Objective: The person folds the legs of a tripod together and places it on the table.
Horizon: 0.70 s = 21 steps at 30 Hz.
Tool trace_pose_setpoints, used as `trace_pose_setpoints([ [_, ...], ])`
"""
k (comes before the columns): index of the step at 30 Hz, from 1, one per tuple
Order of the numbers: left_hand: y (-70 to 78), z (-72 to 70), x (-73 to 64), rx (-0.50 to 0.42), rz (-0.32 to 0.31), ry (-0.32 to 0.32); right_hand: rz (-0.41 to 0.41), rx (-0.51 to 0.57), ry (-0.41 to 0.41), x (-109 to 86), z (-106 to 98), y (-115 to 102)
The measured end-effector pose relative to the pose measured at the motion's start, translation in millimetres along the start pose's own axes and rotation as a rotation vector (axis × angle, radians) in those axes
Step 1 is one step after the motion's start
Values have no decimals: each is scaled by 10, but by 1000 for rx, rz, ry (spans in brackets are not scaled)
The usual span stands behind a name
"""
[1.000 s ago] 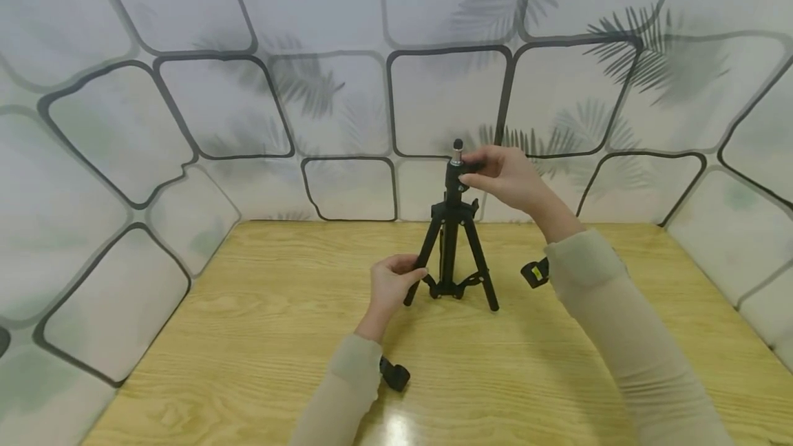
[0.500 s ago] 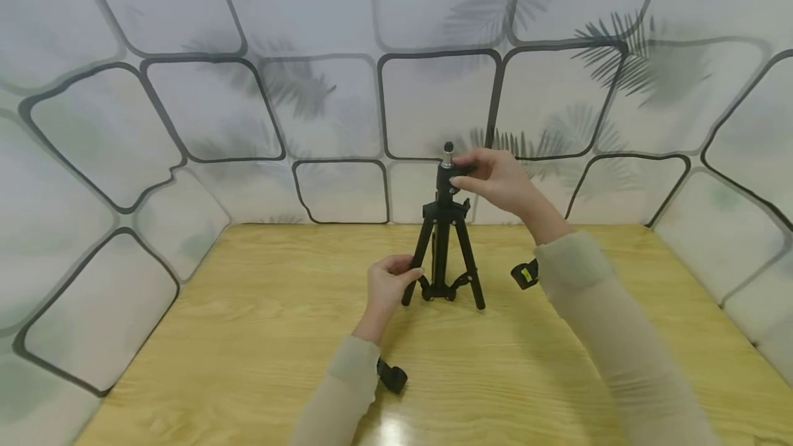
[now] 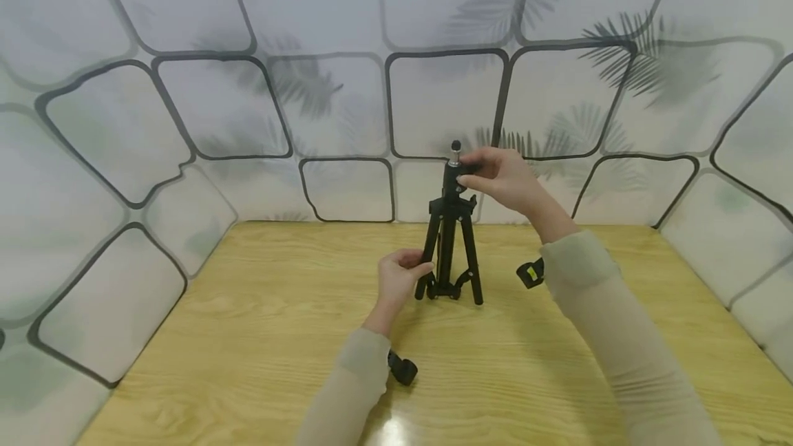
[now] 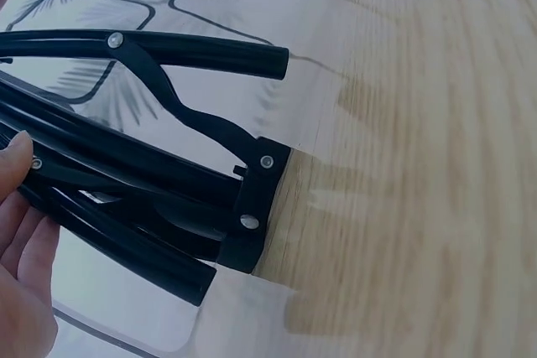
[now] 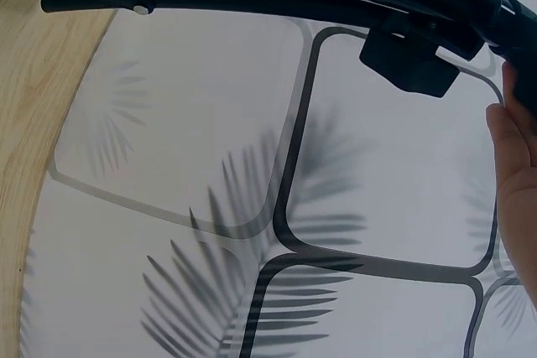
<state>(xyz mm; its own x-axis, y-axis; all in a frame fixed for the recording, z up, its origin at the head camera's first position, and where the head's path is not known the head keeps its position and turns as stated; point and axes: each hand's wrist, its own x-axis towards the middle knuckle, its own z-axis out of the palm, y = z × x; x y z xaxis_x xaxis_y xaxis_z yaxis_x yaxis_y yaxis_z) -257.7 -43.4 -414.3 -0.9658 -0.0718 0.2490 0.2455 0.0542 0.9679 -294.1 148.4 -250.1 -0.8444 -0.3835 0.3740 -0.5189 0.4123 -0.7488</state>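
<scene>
A black tripod (image 3: 447, 239) stands upright near the back of the table, its legs partly spread and a silver stud with a dark tip at its top. My left hand (image 3: 398, 282) pinches one lower leg between thumb and fingers. In the left wrist view, thumb and fingers meet on that leg (image 4: 138, 245), beside the folding braces and the bottom bracket (image 4: 256, 207). Up at the collar below the stud, my right hand (image 3: 503, 181) pinches the tripod's top. The right wrist view shows its fingers (image 5: 516, 136) at the right edge, against the dark upper part.
The wood-grain table (image 3: 260, 336) reaches back to a patterned cloth wall (image 3: 347, 109) close behind the tripod. Black straps with small blocks are worn at both wrists, the left block (image 3: 404, 370) and the right block (image 3: 530, 272) showing beside the sleeves.
My left hand has moved a little to the right with the leg it pinches, and the tripod's legs now stand closer together. The right hand keeps its hold at the top.
</scene>
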Motion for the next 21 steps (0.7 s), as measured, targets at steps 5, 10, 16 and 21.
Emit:
trace_pose_setpoints([
  [5,195,24,-58,17,-4,-6,5,8,5,-1,3,-3],
  [10,266,84,-70,30,-20,7,16,31,-2,-5,6,-3],
  [16,171,124,-34,16,-34,5,18,38,-9,-12,15,1],
  [21,-49,147,77,4,-45,-9,14,29,1,-8,2,7],
])
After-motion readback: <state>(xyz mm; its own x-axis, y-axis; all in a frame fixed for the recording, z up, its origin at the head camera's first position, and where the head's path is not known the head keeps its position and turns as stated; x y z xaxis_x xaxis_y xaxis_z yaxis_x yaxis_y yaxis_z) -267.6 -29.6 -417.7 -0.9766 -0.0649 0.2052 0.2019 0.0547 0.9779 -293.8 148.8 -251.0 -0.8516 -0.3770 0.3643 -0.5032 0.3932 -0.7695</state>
